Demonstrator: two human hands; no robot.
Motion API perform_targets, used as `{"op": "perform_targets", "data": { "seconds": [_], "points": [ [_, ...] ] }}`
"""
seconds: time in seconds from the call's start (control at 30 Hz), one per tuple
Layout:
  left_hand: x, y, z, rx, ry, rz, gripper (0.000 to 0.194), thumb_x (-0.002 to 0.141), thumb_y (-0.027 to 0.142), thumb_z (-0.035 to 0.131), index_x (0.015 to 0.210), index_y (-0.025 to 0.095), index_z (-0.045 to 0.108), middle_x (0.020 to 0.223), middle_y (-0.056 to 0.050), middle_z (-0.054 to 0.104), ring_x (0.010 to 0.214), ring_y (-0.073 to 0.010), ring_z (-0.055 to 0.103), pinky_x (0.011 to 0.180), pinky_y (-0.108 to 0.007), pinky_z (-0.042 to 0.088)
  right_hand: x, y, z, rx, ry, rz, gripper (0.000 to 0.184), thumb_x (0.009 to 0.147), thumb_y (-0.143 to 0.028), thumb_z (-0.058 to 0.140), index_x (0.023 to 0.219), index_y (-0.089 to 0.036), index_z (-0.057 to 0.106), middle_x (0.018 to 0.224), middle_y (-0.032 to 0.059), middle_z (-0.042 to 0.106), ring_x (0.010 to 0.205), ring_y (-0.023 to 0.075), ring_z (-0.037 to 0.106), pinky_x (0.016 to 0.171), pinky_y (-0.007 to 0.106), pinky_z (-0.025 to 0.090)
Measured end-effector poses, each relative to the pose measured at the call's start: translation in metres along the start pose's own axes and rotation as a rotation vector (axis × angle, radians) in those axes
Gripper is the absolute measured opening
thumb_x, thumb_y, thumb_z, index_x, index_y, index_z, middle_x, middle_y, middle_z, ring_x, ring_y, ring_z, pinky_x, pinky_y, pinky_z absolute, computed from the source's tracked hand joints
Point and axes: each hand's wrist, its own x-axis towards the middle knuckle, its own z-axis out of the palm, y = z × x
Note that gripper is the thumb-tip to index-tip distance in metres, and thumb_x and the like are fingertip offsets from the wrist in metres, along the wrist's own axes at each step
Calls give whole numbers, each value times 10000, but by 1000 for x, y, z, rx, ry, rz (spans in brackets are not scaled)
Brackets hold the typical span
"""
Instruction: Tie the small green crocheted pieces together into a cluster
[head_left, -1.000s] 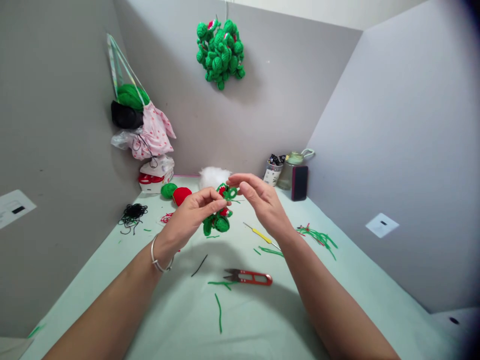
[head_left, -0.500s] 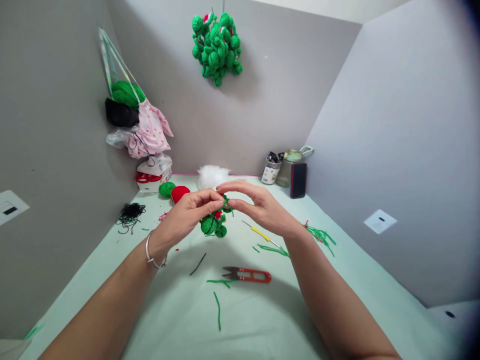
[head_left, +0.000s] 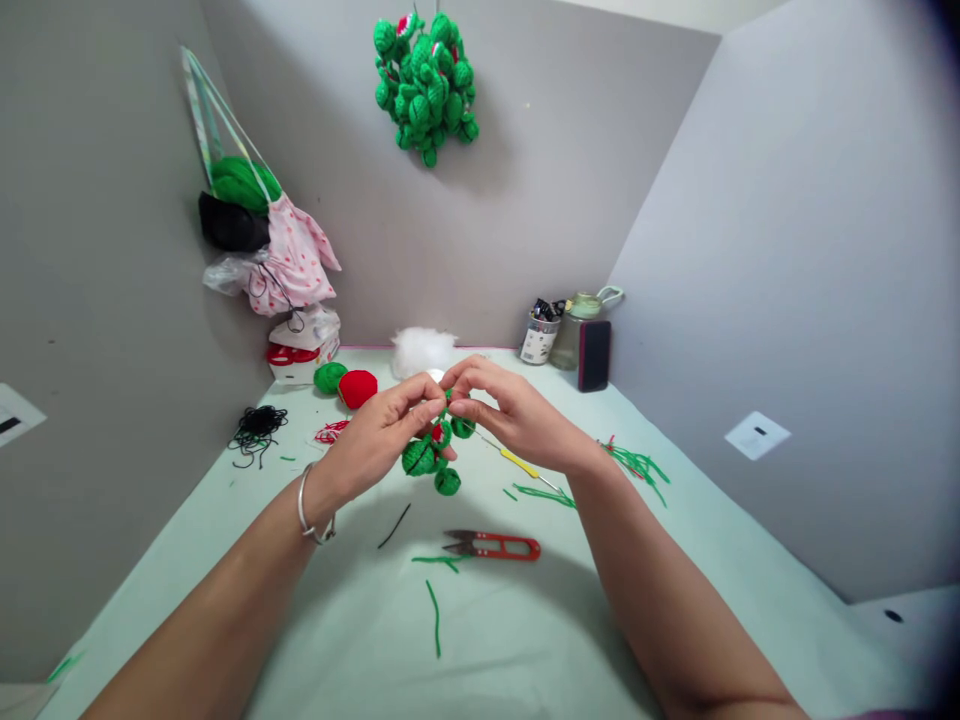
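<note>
Between my two hands, above the table, hangs a green crocheted piece [head_left: 419,457] with round balls and a bit of red. My left hand [head_left: 390,415] pinches its upper part from the left, thumb against fingers. From the right, my right hand [head_left: 501,408] closes thumb and fingertips on the same green top. The fingers hide what exactly each tip grips. Below lie thread snips [head_left: 499,546] with a red handle, blades toward the left. A yellow-handled crochet hook [head_left: 519,463] rests by my right wrist.
Green yarn scraps [head_left: 434,618] lie in front, more green strands [head_left: 637,467] at right. At left sit tangled black yarn [head_left: 258,432], a red yarn ball [head_left: 358,388] and a green ball [head_left: 330,377]. White stuffing [head_left: 423,350], a can [head_left: 538,337] and a phone [head_left: 595,356] stand behind.
My right hand's fingers have curled in closer to the left fingertips. The crocheted piece hangs a little lower, its balls more spread out. The view has shifted slightly.
</note>
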Motion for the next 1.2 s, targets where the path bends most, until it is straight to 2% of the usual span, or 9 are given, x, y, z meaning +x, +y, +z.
{"op": "perform_targets", "data": {
  "seconds": [0.17, 0.4, 0.6, 0.73, 0.9, 1.1, 1.2],
  "points": [
    [0, -3, -2, 3, 2, -43, 275, 965, 450, 547, 844, 207, 506, 669, 31, 608, 583, -136, 669, 520, -212, 419, 0, 0, 1, -14, -4, -20, 177, 994, -250, 510, 833, -202, 564, 1088, 59, 588, 851, 144, 552, 727, 293, 471],
    [1, -1, -4, -34, 16, -34, 260, 942, 434, 587, 839, 202, 531, 603, 41, 597, 512, -111, 612, 495, -206, 421, -1, -4, 0, 1, -6, 24, 204, 976, -253, 551, 783, -189, 565, 1053, 46, 599, 798, 123, 543, 690, 272, 447],
    [-1, 1, -10, -36, 64, -50, 240, 926, 436, 615, 900, 199, 596, 690, 30, 586, 561, -120, 619, 515, -225, 455, -3, -10, -5, 94, -22, 45, 181, 946, -266, 614, 787, -181, 604, 867, 13, 609, 737, 113, 533, 672, 263, 434],
    [-1, 4, -8, -27, 40, -46, 225, 941, 432, 599, 923, 209, 584, 734, 20, 585, 625, -117, 597, 554, -224, 456, -3, -9, -5, 120, 45, 69, 179, 947, -278, 599, 801, -180, 627, 879, 24, 636, 746, 118, 556, 666, 274, 442],
    [-1, 4, -8, -29, 6, -9, 199, 876, 348, 692, 997, 218, 601, 882, -17, 626, 758, -133, 589, 636, -236, 480, -3, -7, -2, 121, 100, 65, 172, 931, -299, 613, 808, -184, 647, 909, 41, 651, 781, 138, 587, 696, 299, 482],
    [1, -3, -12, -66, 103, 1, 238, 841, 355, 740, 1001, 223, 622, 878, -2, 644, 764, -130, 596, 646, -239, 475, -2, -7, -1, 163, 74, 109, 152, 932, -324, 623, 874, -186, 651, 893, 33, 658, 788, 138, 595, 710, 299, 495],
    [2, -4, -13, -83, 163, 16, 229, 837, 361, 750, 976, 224, 631, 863, 5, 663, 765, -123, 611, 649, -234, 472, -1, -7, -1, 160, 157, 83, 161, 908, -353, 669, 912, -193, 657, 979, 39, 651, 848, 143, 607, 751, 301, 504]
  ]
}}
